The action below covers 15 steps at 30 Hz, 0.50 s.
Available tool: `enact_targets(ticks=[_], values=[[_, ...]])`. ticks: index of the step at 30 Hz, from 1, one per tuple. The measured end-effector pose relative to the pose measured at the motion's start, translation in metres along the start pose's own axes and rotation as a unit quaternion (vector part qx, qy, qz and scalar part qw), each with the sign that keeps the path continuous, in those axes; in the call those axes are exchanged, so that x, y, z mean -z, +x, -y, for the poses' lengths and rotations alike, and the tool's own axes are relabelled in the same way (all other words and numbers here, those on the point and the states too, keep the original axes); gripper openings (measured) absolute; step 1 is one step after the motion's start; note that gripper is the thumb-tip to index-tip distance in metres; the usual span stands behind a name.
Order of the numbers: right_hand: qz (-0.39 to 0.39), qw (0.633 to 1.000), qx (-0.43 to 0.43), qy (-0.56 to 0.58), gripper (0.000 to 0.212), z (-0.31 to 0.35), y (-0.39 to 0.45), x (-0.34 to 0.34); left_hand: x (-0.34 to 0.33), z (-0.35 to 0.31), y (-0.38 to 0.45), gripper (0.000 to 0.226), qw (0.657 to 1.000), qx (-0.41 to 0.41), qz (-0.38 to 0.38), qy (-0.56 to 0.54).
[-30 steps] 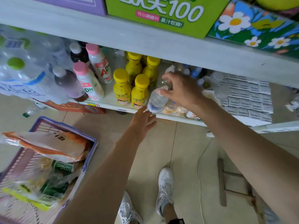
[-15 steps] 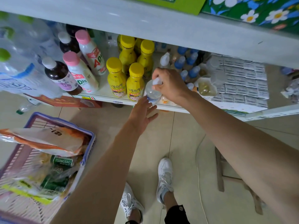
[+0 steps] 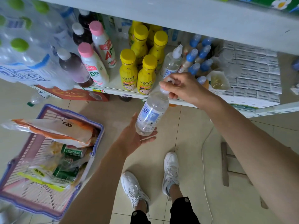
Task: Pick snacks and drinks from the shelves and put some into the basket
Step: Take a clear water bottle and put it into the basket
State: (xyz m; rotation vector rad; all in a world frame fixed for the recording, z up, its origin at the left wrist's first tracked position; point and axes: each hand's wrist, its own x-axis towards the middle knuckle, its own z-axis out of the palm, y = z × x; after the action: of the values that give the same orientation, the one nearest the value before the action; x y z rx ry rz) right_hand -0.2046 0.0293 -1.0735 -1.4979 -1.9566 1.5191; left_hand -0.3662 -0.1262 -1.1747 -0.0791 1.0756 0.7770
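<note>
A clear bottle with a pale blue label [image 3: 150, 114] hangs in front of the low shelf [image 3: 113, 89], off its edge. My right hand [image 3: 182, 88] pinches it by its white cap. My left hand [image 3: 137, 138] lies palm up under the bottle's base, fingers straight, touching it. The purple basket [image 3: 97, 126] sits on the floor at the lower left. It holds an orange-and-white snack bag [image 3: 53, 130], green Tsingtao cans [image 3: 72, 152] and other packets.
The shelf carries yellow bottles [image 3: 145, 73], pink-capped milk drinks [image 3: 92, 65], dark drinks [image 3: 72, 67], blue-capped bottles [image 3: 199, 59], a second clear bottle [image 3: 171, 62] and packs of water [image 3: 24, 46]. A wooden stool [image 3: 226, 164] and a white cord [image 3: 203, 159] lie on the floor right of my feet.
My right hand has lifted the clear bottle off the shelf and drawn it down and toward me. My left hand has come under its base.
</note>
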Motion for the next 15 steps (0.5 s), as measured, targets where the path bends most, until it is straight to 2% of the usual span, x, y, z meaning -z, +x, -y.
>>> enact_targets(ticks=[3,11,12,15], values=[[-0.016,0.998,-0.024,0.052,0.029,-0.004,0.000,-0.007,0.008,-0.001,-0.011,0.058,0.999,-0.018,0.013,-0.049],[-0.019,0.974,-0.076,0.214,0.017,-0.002,0.006,-0.025,0.019,-0.010,-0.034,0.050,0.995,-0.084,0.030,-0.051],[-0.019,0.968,-0.079,0.236,0.020,0.000,0.007,-0.027,0.020,-0.010,-0.036,0.054,0.994,-0.095,0.033,-0.044],[-0.023,0.947,-0.091,0.309,0.024,0.006,0.009,-0.032,0.026,-0.009,-0.042,0.089,0.991,-0.122,0.050,-0.034]])
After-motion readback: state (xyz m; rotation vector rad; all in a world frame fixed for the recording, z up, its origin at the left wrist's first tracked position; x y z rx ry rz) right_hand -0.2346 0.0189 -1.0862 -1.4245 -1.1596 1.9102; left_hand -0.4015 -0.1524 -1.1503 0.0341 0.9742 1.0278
